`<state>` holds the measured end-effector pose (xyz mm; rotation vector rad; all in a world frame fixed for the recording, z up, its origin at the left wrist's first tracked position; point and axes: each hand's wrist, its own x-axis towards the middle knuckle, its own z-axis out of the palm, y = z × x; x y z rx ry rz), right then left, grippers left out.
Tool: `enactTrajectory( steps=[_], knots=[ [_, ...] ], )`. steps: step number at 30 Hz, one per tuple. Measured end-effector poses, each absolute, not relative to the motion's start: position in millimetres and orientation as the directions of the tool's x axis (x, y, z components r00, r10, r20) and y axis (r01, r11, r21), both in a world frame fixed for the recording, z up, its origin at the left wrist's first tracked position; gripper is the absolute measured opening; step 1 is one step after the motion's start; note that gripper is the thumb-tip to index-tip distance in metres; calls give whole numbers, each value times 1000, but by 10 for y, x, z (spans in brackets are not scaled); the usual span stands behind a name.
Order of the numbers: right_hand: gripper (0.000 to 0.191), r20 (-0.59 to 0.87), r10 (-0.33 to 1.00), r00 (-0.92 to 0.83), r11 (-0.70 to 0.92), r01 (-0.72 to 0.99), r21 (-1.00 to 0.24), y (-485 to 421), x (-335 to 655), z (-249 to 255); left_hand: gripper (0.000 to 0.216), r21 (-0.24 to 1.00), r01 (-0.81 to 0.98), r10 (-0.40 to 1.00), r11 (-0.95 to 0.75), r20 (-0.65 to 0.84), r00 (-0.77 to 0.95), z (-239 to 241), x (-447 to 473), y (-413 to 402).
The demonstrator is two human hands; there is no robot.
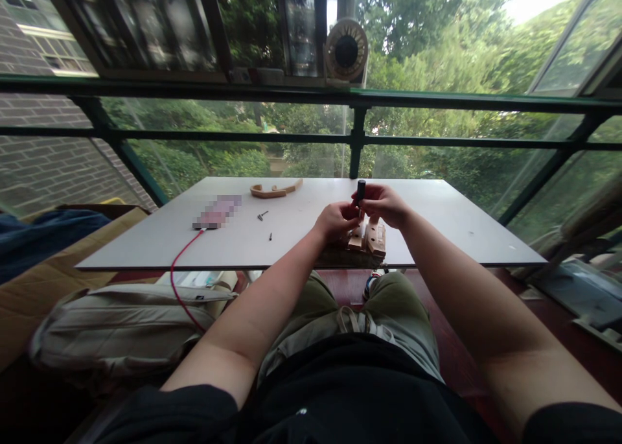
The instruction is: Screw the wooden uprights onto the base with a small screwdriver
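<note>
My right hand (pixel 385 205) is closed around the black handle of a screwdriver (pixel 361 190), held upright over a small wooden assembly (pixel 369 236) near the front edge of the white table (pixel 437 230). My left hand (pixel 335 222) is curled against the left side of the wooden assembly, its fingertips pinched near the screwdriver's tip. What lies between those fingertips is too small to make out.
Loose screws (pixel 263 216) lie left of my hands, with a curved wooden piece (pixel 275 189) at the far edge. A blurred pink object (pixel 217 212) with a red cable (pixel 182 269) sits at the left. A grey bag (pixel 121 321) and cardboard (pixel 29 295) lie on the floor.
</note>
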<state>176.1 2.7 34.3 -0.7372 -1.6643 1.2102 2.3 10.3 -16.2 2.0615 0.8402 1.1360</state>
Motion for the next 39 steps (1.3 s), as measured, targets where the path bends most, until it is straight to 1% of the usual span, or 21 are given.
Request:
enactTrajectory(
  steps=[4, 7, 12, 15, 20, 25, 27, 32, 35, 39],
  knots=[
    [36, 331, 852, -405, 342, -46, -938, 26, 1750, 344, 28, 765, 220, 759, -605, 471, 449, -177, 17, 129],
    [38, 339, 853, -395, 352, -42, -935, 27, 1747, 344, 25, 772, 227, 773, -594, 470, 426, -186, 16, 145],
    [40, 352, 858, -375, 368, -31, -929, 4, 1740, 361, 33, 756, 269, 784, -597, 478, 397, -178, 16, 128],
    [41, 341, 862, -375, 366, -7, -931, -13, 1735, 371, 35, 741, 289, 779, -606, 478, 406, -162, 10, 106],
    [36, 369, 856, -363, 388, -21, -921, -5, 1747, 362, 34, 729, 282, 761, -623, 483, 432, -152, 9, 99],
    [29, 367, 839, -402, 372, -70, -926, 37, 1779, 328, 33, 716, 298, 756, -631, 483, 441, -167, 13, 104],
    [29, 349, 848, -399, 362, -45, -931, 48, 1782, 319, 34, 725, 294, 762, -623, 477, 438, -167, 13, 98],
    [40, 294, 881, -372, 327, 29, -945, 44, 1753, 329, 34, 709, 314, 760, -632, 487, 430, -143, 5, 71],
    [38, 293, 886, -360, 329, 43, -943, 39, 1730, 343, 33, 679, 342, 750, -649, 497, 437, -141, 3, 68],
    [34, 301, 887, -350, 337, 47, -940, 34, 1714, 352, 32, 679, 351, 756, -645, 496, 427, -147, 5, 72]
  ],
)
